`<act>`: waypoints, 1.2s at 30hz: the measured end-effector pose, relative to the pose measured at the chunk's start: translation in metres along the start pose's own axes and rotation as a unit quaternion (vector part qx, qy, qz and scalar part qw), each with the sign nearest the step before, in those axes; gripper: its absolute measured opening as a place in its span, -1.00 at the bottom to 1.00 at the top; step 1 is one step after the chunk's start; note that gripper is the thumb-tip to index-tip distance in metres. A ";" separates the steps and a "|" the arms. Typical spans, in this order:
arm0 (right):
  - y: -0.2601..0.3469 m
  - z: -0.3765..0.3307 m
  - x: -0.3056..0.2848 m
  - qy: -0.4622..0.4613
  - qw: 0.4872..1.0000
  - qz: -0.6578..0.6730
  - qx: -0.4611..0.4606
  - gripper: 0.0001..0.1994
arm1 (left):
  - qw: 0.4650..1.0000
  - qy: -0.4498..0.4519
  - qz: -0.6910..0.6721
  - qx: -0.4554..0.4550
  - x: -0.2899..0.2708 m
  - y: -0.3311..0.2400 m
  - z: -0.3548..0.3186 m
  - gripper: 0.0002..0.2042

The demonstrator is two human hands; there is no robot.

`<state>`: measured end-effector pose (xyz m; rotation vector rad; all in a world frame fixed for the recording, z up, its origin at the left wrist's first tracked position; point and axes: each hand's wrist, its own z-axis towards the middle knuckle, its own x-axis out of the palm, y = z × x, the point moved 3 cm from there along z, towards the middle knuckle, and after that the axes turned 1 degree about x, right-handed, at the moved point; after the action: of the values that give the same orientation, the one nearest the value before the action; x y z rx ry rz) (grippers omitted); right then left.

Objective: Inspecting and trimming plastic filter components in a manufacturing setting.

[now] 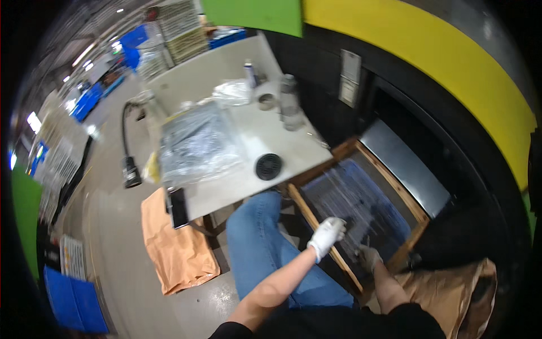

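- Right hand [370,258]: blurred — anything between its fingers is too smeared to tell.
- Left hand [327,235]: curled, its palm hidden.
- Wooden-framed bin [392,181]: the contents are streaky, their kind unclear.
- Clear plastic bag [200,141] on the desk [248,133]: glare hides what lies inside.
- Green panel [254,14]: cut off by the top edge.

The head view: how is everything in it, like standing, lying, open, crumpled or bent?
Left hand: gloved, fingers curled
Right hand: gloved, blurred; grip unclear
Wood-edged bin: open on top
Tall bottle: standing upright
Spray can: standing upright
Black disc: lying flat
Clear plastic: wrinkled, spread out
Phone-like device: screen dark
Black flexible arm: bent downward
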<state>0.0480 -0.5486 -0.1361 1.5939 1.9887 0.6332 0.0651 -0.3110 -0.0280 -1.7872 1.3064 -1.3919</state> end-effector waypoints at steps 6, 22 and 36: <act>0.006 -0.012 0.004 -0.020 0.994 0.071 0.079 -0.66 | 0.999 -0.015 -0.038 0.001 -0.001 -0.008 -0.004 -0.83; 0.017 -0.035 0.015 -0.140 0.963 0.228 -0.034 -0.69 | 0.996 -0.068 -0.061 0.013 -0.009 -0.017 -0.010 -0.81; 0.042 -0.056 -0.058 -0.215 0.905 0.361 -0.067 -0.71 | 0.994 -0.084 -0.065 0.031 -0.008 -0.022 -0.013 -0.77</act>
<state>0.0534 -0.5996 -0.0607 2.1536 0.9882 0.5861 0.0605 -0.2929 -0.0087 -1.9313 1.0656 -1.3012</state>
